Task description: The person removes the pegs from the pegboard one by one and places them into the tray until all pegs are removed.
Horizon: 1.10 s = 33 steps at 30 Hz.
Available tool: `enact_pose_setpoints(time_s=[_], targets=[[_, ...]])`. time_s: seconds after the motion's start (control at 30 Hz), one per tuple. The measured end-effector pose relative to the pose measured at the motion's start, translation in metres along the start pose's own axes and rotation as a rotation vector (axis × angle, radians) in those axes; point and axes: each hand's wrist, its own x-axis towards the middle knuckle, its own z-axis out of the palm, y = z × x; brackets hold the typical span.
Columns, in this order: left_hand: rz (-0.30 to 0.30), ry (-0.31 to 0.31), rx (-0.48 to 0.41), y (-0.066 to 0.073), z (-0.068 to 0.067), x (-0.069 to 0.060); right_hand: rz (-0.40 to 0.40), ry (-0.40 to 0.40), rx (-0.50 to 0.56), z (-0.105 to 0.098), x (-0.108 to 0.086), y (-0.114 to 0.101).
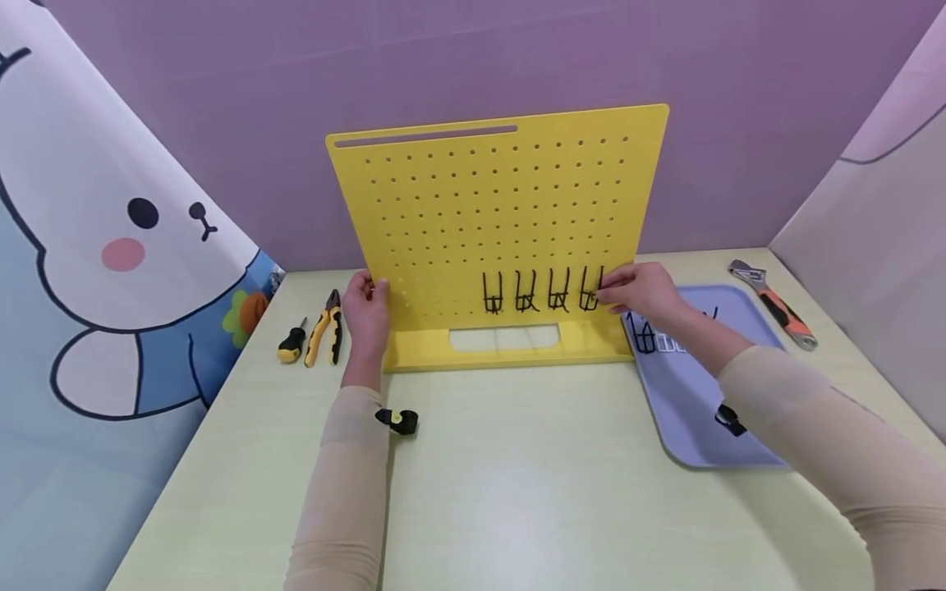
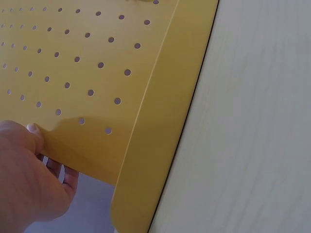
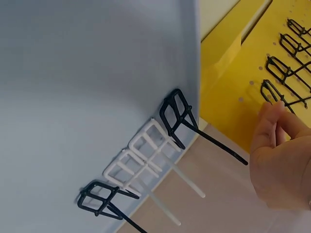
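Note:
A yellow pegboard [image 1: 443, 283] stands upright on its base at the back of the table. My left hand [image 1: 365, 316] grips its left edge, thumb on the front and fingers behind, as the left wrist view shows. Several black wire hooks hang in a row low on the board's right half. My right hand [image 1: 646, 287] pinches the rightmost black hook [image 1: 589, 307] between thumb and fingertips, against the board. In the right wrist view, the thumb and finger [image 3: 274, 109] partly cover this hook's lower end.
Right of the board lies a lilac tray [image 1: 687, 435], holding black hooks [image 3: 176, 114] and white hooks [image 3: 148, 138] near its far edge. An adjustable wrench [image 1: 776, 304] lies beyond it. Pliers [image 1: 319, 332] and a screwdriver [image 1: 293, 343] lie left of my left hand.

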Motion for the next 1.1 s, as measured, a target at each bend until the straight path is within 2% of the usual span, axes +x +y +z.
enact_pose_setpoints(time_s=[0.2, 0.43, 0.6, 0.87, 1.1], targets=[[-0.007, -0.005, -0.013, 0.000, -0.001, -0.001, -0.005, 0.019, 0.016, 0.002, 0.001, 0.001], [-0.014, -0.002, -0.009, 0.001, -0.001, -0.001, 0.010, -0.042, 0.077, -0.002, 0.005, 0.004], [-0.028, -0.005, -0.007, 0.001, -0.002, 0.000, 0.020, -0.050, 0.085, -0.004, 0.006, 0.002], [-0.028, -0.010, -0.005, 0.003, -0.001, 0.000, 0.013, -0.032, 0.073, -0.008, -0.002, -0.002], [-0.010, -0.015, -0.015, 0.000, -0.001, 0.001, -0.036, -0.004, 0.059, -0.024, -0.011, -0.002]])
